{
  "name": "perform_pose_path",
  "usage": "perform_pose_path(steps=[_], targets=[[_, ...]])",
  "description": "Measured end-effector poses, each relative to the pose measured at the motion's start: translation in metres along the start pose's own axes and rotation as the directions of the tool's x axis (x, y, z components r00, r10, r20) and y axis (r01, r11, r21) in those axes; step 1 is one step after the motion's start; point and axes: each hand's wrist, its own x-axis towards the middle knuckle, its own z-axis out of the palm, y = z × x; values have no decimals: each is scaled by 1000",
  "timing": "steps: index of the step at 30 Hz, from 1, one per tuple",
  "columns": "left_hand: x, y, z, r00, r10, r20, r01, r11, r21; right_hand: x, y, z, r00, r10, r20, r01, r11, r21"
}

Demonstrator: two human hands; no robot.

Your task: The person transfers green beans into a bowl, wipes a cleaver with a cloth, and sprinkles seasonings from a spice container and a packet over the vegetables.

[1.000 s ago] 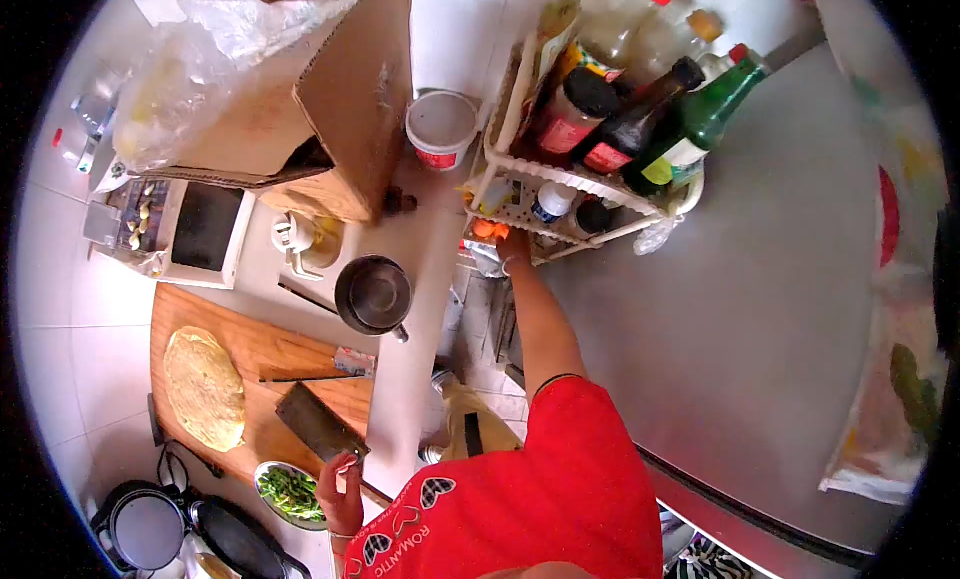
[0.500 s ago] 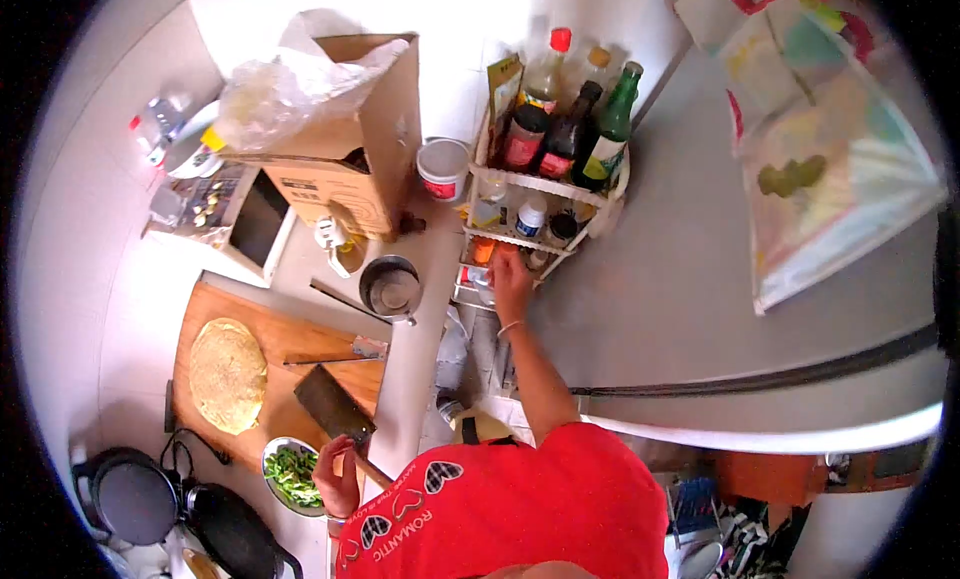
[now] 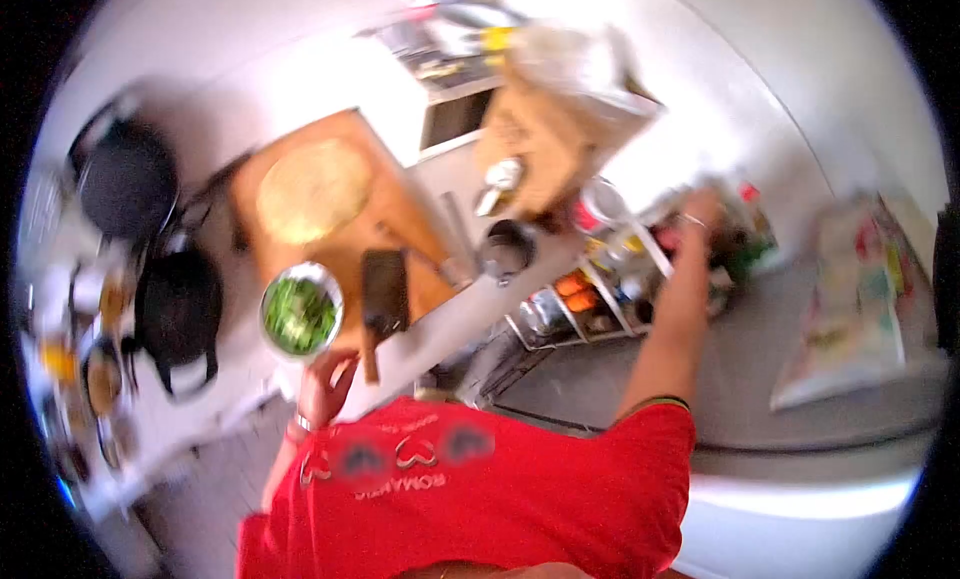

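My left hand (image 3: 325,387) is just below a bowl of chopped green vegetables (image 3: 300,317), with its fingers loosely curved and apart and nothing in them. Close to its right lies the wooden handle of a cleaver (image 3: 384,291), whose dark blade rests on the cutting board (image 3: 268,159). A round flat pancake (image 3: 314,191) lies on the same board. My right hand (image 3: 703,209) reaches in among the bottles at the top of a white tiered rack (image 3: 655,251). Motion blurs its fingers, so whether it touches or holds a bottle is unclear.
A metal pot (image 3: 508,249) stands near the counter edge, beside a white tub (image 3: 600,205). Behind them is a cardboard box (image 3: 545,129) topped with clear plastic. Black pans (image 3: 178,309) sit at left. A plastic bag (image 3: 850,309) lies on the grey surface at right.
My right hand has moved from the rack's lower tier up to the bottles at its top. The whole view has turned, and my left hand stays near the bowl and cleaver.
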Motion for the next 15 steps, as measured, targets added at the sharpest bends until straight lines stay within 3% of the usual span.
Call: perform_pose_path(steps=[1, 2, 3, 4, 5, 7, 8, 10, 11, 12, 13, 14, 15], targets=[[-8, -6, -3, 999, -31, -24, 31, 999, -25, -15, -6, -25, 976, 174, -134, -123, 938, 325], [-13, -7, -11, 997, 42, -70, -39, 998, 48, -49, -27, -81, 965, 195, -174, -153, 961, 229], [-18, -11, -18, 988, 124, -90, -112, 986, 126, 5, 19, -18, 977, 109, -183, -100, 993, 59], [-25, -12, -22, 992, 57, -112, -48, 996, 75, 34, 48, 10, 974, 144, -177, -137, 989, 55], [-30, -13, -24, 992, 7, -129, -5, 1000, 21, 30, 54, -4, 913, 200, -354, -172, 979, 111], [-36, -17, -26, 987, -24, -159, 19, 999, -38, -60, -28, -128, 878, 286, -383, -205, 949, 239], [-37, -20, -26, 989, -42, -144, 33, 998, -62, -83, -47, -147, 899, 236, -370, -62, 903, 425], [-41, -27, -24, 976, -118, -185, 106, 992, -69, -130, -86, -183, 926, 130, -353, 189, 650, 736], [-39, -25, -25, 965, -160, -207, 148, 986, -70, -172, -123, -216, 968, 127, -216, 97, 607, 789], [-34, -25, -26, 957, -110, -270, 99, 994, -54, -189, -140, -207, 978, 77, -191, 128, 503, 855], [-29, -26, -27, 942, -58, -330, 49, 998, -33, -212, -163, -209, 980, -80, -181, 197, 307, 931], [-28, -29, -27, 944, -66, -323, 45, 996, -72, -240, -195, -207, 955, -200, -220, 230, 28, 973], [-23, -31, -29, 947, -14, -320, 7, 1000, -24, -269, -222, -211, 942, -291, -166, 148, -83, 985]])
